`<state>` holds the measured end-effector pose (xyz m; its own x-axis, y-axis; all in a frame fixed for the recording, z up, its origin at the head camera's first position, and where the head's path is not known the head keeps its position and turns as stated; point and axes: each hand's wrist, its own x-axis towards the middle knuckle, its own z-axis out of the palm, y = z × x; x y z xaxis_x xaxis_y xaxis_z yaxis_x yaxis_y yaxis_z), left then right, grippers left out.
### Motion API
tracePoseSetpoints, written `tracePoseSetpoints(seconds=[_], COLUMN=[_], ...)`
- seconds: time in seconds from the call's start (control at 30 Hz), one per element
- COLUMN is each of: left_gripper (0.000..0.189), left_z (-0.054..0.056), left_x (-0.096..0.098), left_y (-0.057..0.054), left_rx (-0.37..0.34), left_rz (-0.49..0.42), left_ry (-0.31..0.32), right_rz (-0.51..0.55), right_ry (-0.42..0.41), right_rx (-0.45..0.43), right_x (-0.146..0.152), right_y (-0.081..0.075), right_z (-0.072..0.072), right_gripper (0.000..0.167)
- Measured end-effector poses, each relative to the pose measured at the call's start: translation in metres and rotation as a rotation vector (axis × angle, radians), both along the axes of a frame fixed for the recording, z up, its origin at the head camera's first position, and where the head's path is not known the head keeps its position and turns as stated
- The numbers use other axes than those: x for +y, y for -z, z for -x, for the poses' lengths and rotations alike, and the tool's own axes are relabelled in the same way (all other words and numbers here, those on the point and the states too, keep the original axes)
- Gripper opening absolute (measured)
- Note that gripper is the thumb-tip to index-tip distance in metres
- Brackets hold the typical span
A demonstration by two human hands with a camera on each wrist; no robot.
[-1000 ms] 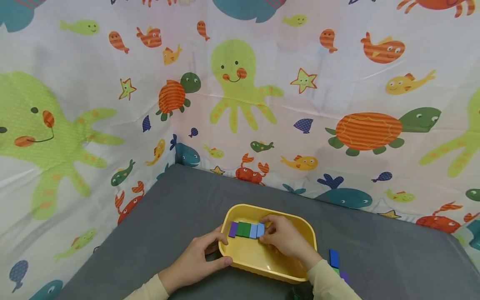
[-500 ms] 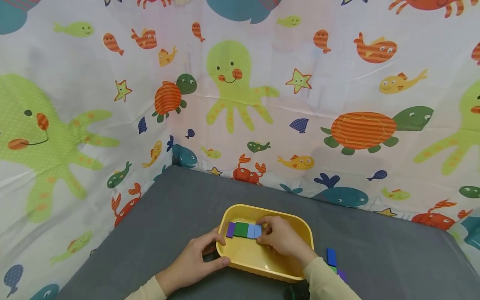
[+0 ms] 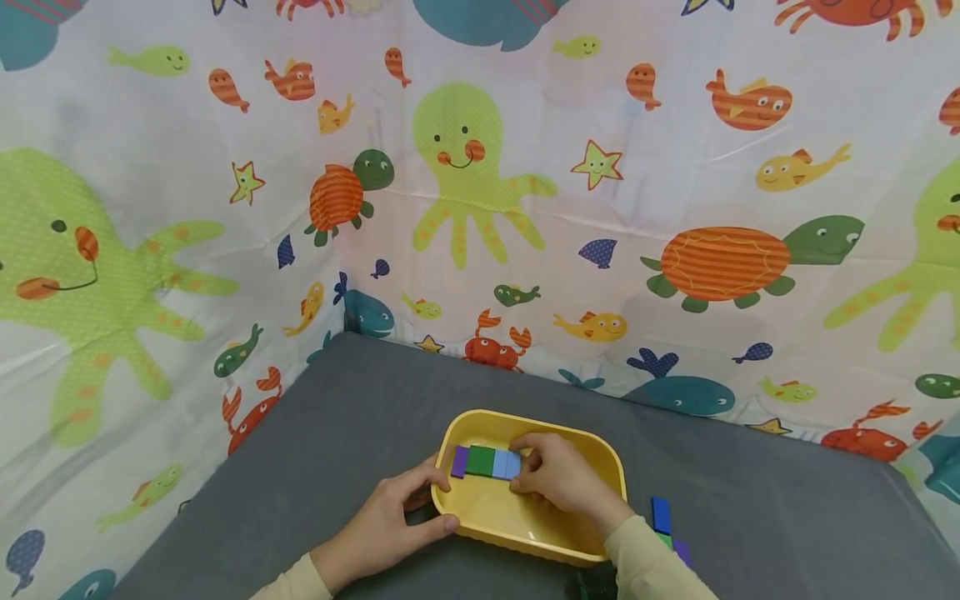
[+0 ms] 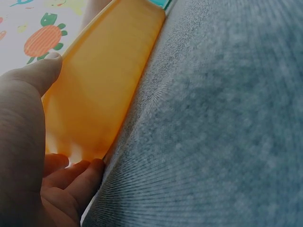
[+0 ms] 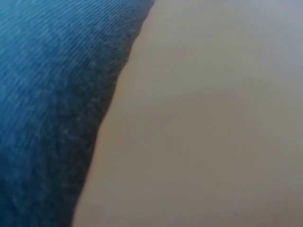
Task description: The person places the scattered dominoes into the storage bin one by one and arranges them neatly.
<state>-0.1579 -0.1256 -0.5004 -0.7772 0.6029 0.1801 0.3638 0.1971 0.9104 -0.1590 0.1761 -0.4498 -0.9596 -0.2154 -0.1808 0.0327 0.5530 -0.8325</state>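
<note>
My left hand [image 3: 390, 521] grips the left end of a yellow plastic tray [image 3: 517, 521]. In the left wrist view its thumb lies at the rim of the tray [image 4: 99, 80] and the other fingers curl against the end wall. Inside, along the far side, runs a row of flat tiles: a purple tile [image 3: 460, 461], a green section [image 3: 480, 460], then two light blue ones. With thumb and fingers my right hand [image 3: 566, 479] pinches the rightmost light blue tile [image 3: 512, 464], which lies against its neighbour. The right wrist view is filled by blurred skin or sleeve beside dark cloth.
Right of the tray, a blue tile [image 3: 661, 515], part of a green one [image 3: 665, 541] and a purple one [image 3: 681, 552] lie on the grey cloth [image 3: 375, 400]. A dark object [image 3: 596, 582] sits below the right forearm. Patterned curtains [image 3: 525, 200] stand behind and at left.
The rightmost light blue tile has slid left and straightened against the row, with my right hand following it. My left hand keeps its grip on the tray. The head view has shifted slightly.
</note>
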Motion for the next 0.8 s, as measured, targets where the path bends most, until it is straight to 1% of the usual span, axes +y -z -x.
tracePoseSetpoints(seconds=[0.13, 0.27, 0.47, 0.63, 0.8], left_gripper=[0.029, 0.029, 0.029, 0.028, 0.029], left_z=[0.000, -0.001, 0.001, 0.000, -0.001], left_x=[0.001, 0.002, 0.004, 0.003, 0.001], left_y=[0.000, 0.001, 0.002, 0.002, 0.001], left_rx=[0.004, -0.002, -0.007, -0.005, 0.012], left_rz=[0.003, 0.009, 0.005, 0.003, -0.008], left_ry=[-0.001, -0.001, 0.001, -0.001, -0.005], right_rz=[0.044, 0.105, 0.193, 0.212, 0.196], right_ry=[0.019, 0.036, 0.079, 0.078, 0.094], right_rx=[0.018, 0.045, 0.078, 0.113, 0.116], right_x=[0.003, 0.004, 0.009, 0.013, 0.020], right_y=[0.001, 0.000, -0.015, -0.026, -0.032], right_z=[0.000, -0.001, -0.008, -0.013, -0.019], right_gripper=[0.050, 0.045, 0.042, 0.042, 0.044])
